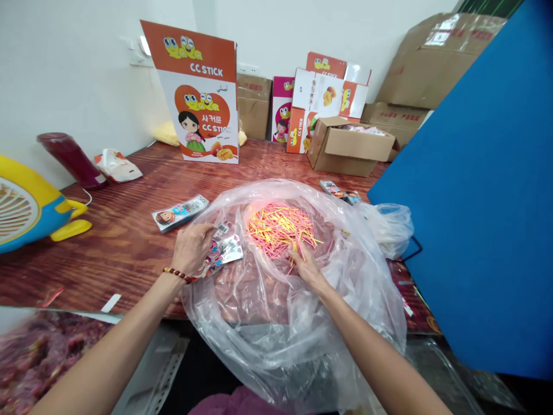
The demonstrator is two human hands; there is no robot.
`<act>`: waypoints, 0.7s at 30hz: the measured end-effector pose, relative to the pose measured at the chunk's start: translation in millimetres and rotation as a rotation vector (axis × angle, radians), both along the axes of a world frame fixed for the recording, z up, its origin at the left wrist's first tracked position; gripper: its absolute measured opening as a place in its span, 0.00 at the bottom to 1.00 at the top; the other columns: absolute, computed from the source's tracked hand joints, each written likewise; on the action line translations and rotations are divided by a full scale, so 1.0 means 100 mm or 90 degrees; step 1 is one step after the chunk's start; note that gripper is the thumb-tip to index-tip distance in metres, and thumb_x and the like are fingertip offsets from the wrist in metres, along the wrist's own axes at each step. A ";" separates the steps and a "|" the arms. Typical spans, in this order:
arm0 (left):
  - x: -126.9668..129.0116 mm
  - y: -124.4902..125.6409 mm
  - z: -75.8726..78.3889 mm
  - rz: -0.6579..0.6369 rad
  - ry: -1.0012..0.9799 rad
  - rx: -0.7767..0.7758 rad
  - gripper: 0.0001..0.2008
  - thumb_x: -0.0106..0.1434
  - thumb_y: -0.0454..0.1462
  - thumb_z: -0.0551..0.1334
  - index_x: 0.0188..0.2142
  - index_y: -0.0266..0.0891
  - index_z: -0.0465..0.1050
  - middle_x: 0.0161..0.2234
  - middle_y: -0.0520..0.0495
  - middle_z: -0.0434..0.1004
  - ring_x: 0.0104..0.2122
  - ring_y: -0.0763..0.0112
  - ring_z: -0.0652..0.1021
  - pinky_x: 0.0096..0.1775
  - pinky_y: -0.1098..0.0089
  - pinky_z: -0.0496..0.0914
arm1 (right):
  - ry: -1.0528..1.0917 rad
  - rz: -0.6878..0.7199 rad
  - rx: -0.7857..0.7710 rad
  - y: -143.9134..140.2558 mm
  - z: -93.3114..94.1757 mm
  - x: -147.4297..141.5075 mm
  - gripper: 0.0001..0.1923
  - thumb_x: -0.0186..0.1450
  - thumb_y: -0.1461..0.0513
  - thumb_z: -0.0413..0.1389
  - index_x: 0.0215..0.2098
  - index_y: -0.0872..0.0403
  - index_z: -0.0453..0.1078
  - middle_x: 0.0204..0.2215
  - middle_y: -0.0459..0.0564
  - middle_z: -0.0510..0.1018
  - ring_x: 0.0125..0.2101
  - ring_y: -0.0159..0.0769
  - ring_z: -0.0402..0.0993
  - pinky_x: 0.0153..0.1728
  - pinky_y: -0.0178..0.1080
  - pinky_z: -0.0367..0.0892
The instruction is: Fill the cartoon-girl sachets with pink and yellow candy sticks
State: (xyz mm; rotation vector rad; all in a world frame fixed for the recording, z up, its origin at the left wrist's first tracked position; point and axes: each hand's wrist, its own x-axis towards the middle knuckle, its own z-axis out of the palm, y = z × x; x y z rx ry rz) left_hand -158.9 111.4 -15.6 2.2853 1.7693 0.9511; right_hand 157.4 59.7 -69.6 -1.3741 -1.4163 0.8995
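A wide clear plastic bag (259, 311) lies spread over the table's front edge, with a pile of thin pink and yellow sticks (280, 226) inside it. My right hand (307, 268) reaches into the pile, its fingers closed around a few sticks. On the bag's left side, my left hand (192, 249), with a beaded bracelet at the wrist, is closed at the edge of a small printed packet (222, 230). More shiny printed packets (231, 249) lie beside and under that hand. A stack of flat packets (181, 213) rests on the table just beyond it.
A tall CC Stick carton (207, 98) stands at the back. An open cardboard box (345, 147) holds packets at back right. A blue panel (484, 202) blocks the right side. A yellow-blue fan (30, 207) and a dark red bottle (73, 158) are at left.
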 end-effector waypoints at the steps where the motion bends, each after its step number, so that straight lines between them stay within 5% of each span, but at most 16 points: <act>1: 0.01 -0.02 0.04 -0.002 -0.056 -0.005 0.16 0.64 0.42 0.53 0.40 0.39 0.77 0.39 0.42 0.82 0.40 0.56 0.78 0.44 0.62 0.68 | 0.032 0.003 -0.003 -0.01 0.03 0.00 0.12 0.64 0.52 0.52 0.41 0.50 0.65 0.35 0.49 0.76 0.37 0.38 0.72 0.43 0.43 0.69; 5: 0.14 -0.15 0.19 -0.038 -0.365 -0.087 0.13 0.60 0.44 0.60 0.37 0.38 0.75 0.34 0.47 0.80 0.34 0.63 0.78 0.39 0.68 0.71 | 0.143 0.038 0.001 -0.06 0.14 -0.02 0.11 0.63 0.53 0.54 0.40 0.49 0.64 0.36 0.47 0.74 0.39 0.37 0.72 0.44 0.40 0.68; 10: 0.47 -0.39 0.32 -0.062 -0.720 -0.279 0.19 0.46 0.44 0.72 0.33 0.36 0.75 0.28 0.50 0.78 0.26 0.71 0.76 0.30 0.71 0.69 | 0.068 0.076 0.035 -0.10 0.10 -0.03 0.08 0.62 0.55 0.56 0.35 0.51 0.67 0.36 0.46 0.72 0.39 0.35 0.69 0.46 0.37 0.65; 15: 0.71 -0.62 0.35 -0.100 -0.827 -0.406 0.16 0.47 0.42 0.72 0.34 0.38 0.74 0.27 0.52 0.78 0.25 0.72 0.76 0.28 0.72 0.70 | 0.088 0.091 0.037 -0.08 0.10 -0.06 0.10 0.65 0.54 0.51 0.33 0.52 0.65 0.29 0.44 0.70 0.30 0.32 0.67 0.36 0.35 0.65; 21: 0.83 -0.74 0.26 -0.100 -0.780 -0.411 0.15 0.47 0.43 0.72 0.29 0.37 0.72 0.24 0.53 0.76 0.22 0.74 0.74 0.25 0.74 0.67 | -0.001 0.099 -0.017 -0.07 0.07 -0.09 0.06 0.63 0.58 0.50 0.35 0.51 0.66 0.25 0.42 0.67 0.24 0.31 0.63 0.25 0.33 0.59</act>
